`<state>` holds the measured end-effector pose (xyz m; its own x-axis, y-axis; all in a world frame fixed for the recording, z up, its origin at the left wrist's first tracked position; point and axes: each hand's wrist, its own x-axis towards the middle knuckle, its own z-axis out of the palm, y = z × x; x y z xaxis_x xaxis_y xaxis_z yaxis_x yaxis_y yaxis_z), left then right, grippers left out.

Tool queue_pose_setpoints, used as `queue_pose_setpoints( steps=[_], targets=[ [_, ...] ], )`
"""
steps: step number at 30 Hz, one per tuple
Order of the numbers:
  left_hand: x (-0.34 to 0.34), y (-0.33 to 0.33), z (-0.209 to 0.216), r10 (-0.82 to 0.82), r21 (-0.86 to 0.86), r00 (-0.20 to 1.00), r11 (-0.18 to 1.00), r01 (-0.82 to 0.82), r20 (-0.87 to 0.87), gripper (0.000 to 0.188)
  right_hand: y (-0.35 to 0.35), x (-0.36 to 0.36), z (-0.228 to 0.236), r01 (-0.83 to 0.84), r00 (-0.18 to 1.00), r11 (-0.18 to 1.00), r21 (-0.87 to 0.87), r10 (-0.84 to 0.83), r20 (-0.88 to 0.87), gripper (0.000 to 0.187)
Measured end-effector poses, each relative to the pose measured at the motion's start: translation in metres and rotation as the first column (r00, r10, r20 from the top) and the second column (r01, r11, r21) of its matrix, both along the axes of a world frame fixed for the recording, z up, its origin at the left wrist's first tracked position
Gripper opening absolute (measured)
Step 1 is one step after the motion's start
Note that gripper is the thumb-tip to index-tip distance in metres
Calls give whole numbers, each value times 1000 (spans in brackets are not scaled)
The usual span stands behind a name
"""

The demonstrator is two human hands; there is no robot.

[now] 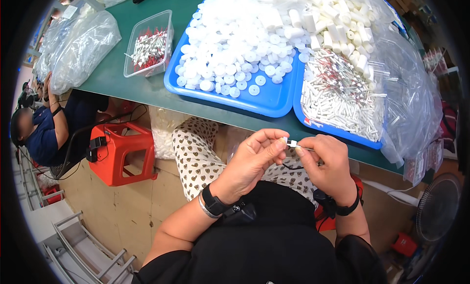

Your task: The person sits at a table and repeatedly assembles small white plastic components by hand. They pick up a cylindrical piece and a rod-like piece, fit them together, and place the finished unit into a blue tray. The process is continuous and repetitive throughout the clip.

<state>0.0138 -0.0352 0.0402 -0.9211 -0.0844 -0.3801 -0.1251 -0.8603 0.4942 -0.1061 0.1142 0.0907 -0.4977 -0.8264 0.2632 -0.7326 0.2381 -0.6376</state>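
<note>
Over my lap, just off the table's near edge, my two hands meet at a small white plastic piece (pixel 292 143). My left hand (pixel 252 161) pinches its left end between thumb and forefinger. Closed in a pinch too, my right hand (pixel 329 162) grips the right side, where a thin light-coloured end shows by the thumb. The fingertips hide most of the piece. Beyond my right hand stands a blue tray (pixel 338 140) with many slim white pieces (pixel 338 105) with red wires and white foam-like cylinders (pixel 338 26).
A larger blue tray (pixel 267 103) holds translucent white discs (pixel 230 53). Left of it, a clear box (pixel 169 44) contains red and white pieces. Plastic bags (pixel 88 49) lie on the green table (pixel 117 90). Red stool (pixel 120 156), seated person (pixel 41 132) and fan (pixel 437 203) surround me.
</note>
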Motion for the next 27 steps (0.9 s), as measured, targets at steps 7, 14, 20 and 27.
queue_pose_setpoints(
  steps=[7,14,20,27],
  targets=[
    [-4,15,-12,22,232,999,973,-15,-28,25,-3,9,-18,25,989,994,-109,-41,-143,7],
    [-8,17,-22,-9,196,1000,981,11,-9,25,-1,6,-26,28,998,996,-90,-32,-46,6],
    [-4,8,-16,64,124,998,990,-66,21,24,2,-13,-11,135,989,988,-75,-139,-51,11],
    [-6,11,-3,68,6,998,998,-68,-6,24,-2,-59,-11,305,918,937,167,-243,-314,11]
  ],
)
